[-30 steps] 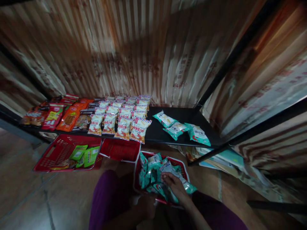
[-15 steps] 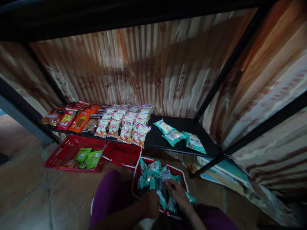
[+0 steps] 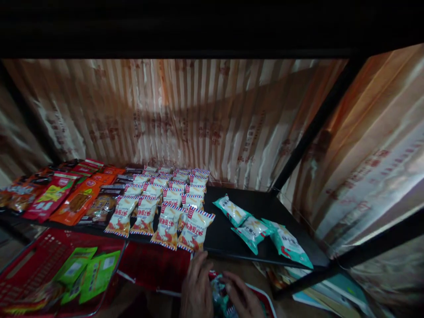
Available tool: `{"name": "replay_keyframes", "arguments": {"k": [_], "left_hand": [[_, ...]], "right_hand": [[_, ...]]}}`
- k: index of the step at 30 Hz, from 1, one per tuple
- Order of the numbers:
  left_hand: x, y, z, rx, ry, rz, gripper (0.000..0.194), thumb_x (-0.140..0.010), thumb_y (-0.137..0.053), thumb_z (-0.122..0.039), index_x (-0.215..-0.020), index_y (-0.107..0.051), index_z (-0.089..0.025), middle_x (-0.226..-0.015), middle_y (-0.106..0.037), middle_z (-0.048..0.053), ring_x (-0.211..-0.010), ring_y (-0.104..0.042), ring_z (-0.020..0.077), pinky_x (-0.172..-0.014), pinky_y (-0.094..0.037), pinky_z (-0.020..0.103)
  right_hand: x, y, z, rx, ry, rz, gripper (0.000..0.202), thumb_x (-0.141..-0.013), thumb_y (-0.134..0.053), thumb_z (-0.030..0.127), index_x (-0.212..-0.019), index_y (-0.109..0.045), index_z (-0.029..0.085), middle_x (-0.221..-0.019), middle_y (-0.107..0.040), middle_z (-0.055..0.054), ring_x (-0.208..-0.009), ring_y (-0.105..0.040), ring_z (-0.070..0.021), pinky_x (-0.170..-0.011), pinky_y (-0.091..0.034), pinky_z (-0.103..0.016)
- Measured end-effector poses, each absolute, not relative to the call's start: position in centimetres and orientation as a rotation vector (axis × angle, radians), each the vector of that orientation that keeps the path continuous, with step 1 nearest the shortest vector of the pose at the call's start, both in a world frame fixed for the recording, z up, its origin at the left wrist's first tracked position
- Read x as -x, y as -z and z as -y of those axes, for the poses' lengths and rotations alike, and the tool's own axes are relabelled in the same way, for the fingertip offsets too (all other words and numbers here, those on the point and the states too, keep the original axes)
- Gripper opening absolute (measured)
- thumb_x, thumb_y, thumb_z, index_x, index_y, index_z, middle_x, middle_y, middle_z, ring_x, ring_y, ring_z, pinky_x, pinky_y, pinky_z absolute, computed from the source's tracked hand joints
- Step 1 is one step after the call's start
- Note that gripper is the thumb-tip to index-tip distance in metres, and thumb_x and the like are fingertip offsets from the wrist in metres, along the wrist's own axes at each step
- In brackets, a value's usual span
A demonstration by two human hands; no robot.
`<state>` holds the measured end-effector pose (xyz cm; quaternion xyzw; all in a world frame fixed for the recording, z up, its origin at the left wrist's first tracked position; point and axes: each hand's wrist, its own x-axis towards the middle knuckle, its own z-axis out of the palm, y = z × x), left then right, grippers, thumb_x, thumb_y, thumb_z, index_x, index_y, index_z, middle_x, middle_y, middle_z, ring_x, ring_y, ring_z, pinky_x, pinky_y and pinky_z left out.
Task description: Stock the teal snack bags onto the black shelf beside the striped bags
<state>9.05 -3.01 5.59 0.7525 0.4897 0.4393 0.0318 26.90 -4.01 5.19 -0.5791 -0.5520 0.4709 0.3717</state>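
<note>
My left hand [image 3: 198, 287] is at the bottom centre, over the near red basket. Its fingers stretch upward, close to the shelf's front edge. Beside it, my right hand [image 3: 243, 295] bends its fingers over a teal snack bag [image 3: 219, 289] in the gap between the hands. The near basket [image 3: 266, 300] shows only its right rim and some teal packaging; my hands and the frame edge hide the remainder. On the black shelf [image 3: 220, 240] lie three teal-and-white snack bags [image 3: 253, 232], to the right of rows of white-and-orange snack bags [image 3: 168, 223].
Orange and red snack packets [image 3: 77, 198] cover the shelf's left end. Below it stand a red basket [image 3: 29, 260] holding green packets [image 3: 99, 274] and another red basket [image 3: 155, 267]. A black post [image 3: 304, 137] rises at the right. Flat boards or papers [image 3: 326, 291] lie underneath.
My view has come closer to the shelf and tilted upward. Both hands have risen from deep in the basket toward the shelf edge, and my left hand's fingers have straightened.
</note>
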Motion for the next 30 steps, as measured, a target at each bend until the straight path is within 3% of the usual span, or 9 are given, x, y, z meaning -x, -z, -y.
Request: {"name": "replay_keyframes", "arguments": {"k": [3,7,12,18,22,30], "left_hand": [[-8.9,-6.3,0.7,-2.46,-1.589,-1.508,0.043,-0.083,-0.041,-0.008,-0.122,-0.055,-0.019,-0.136,-0.05,0.012,-0.133,-0.038,0.0243,-0.096,-0.049,0.038],[-9.5,-6.1,-1.1,-2.453,-1.617,-1.697,0.054,-0.081,-0.043,-0.002,-0.131,-0.048,-0.021,-0.142,-0.043,0.01,-0.136,-0.031,0.0276,-0.098,-0.046,0.041],[-10.2,-5.6,-2.5,-2.433,-1.61,-1.714,0.055,-0.082,-0.048,-0.006,-0.134,-0.045,-0.023,-0.144,-0.041,0.01,-0.137,-0.029,0.0287,-0.104,-0.04,0.045],[-10.3,-5.5,-4.3,-2.391,-1.694,-1.773,0.044,-0.083,-0.056,-0.023,-0.127,-0.052,-0.023,-0.133,-0.053,0.009,-0.138,-0.027,0.0271,-0.11,-0.028,0.044],[-9.6,-4.9,-5.3,-2.37,-1.719,-1.811,0.046,-0.083,-0.056,-0.031,-0.128,-0.051,-0.024,-0.131,-0.055,0.009,-0.136,-0.03,0.0271,-0.109,-0.029,0.043],[-9.0,-5.1,-5.7,-2.342,-1.555,-1.868,0.056,-0.082,-0.056,-0.031,-0.136,-0.043,-0.025,-0.138,-0.049,0.009,-0.136,-0.029,0.0312,-0.106,-0.032,0.048]], "right_hand": [[-25.7,-8.4,1.2,1.441,-1.066,1.32,0.047,-0.081,-0.052,0.056,-0.117,-0.059,0.027,-0.12,-0.064,-0.01,-0.109,-0.061,-0.0276,-0.088,-0.052,-0.037],[-24.4,-12.1,-3.1,1.37,-0.92,1.292,0.049,-0.084,-0.047,0.056,-0.121,-0.054,0.025,-0.13,-0.056,-0.013,-0.11,-0.06,-0.0274,-0.087,-0.053,-0.039],[-24.5,-15.0,-8.2,1.356,-0.767,1.282,0.048,-0.083,-0.046,0.058,-0.113,-0.057,0.023,-0.128,-0.056,-0.012,-0.109,-0.06,-0.0272,-0.079,-0.056,-0.035],[-25.0,-17.3,-14.4,1.335,-0.735,1.25,0.05,-0.078,-0.054,0.058,-0.11,-0.056,0.02,-0.121,-0.059,-0.012,-0.106,-0.061,-0.0267,-0.079,-0.055,-0.036],[-24.0,-17.9,-18.2,1.318,-0.724,1.32,0.048,-0.075,-0.057,0.056,-0.106,-0.059,0.02,-0.115,-0.062,-0.012,-0.101,-0.062,-0.027,-0.074,-0.055,-0.036],[-22.0,-17.5,-24.5,1.316,-0.522,1.641,0.038,-0.079,-0.054,0.042,-0.109,-0.058,0.018,-0.108,-0.066,-0.01,-0.096,-0.064,-0.0231,-0.09,-0.049,-0.042]]}}
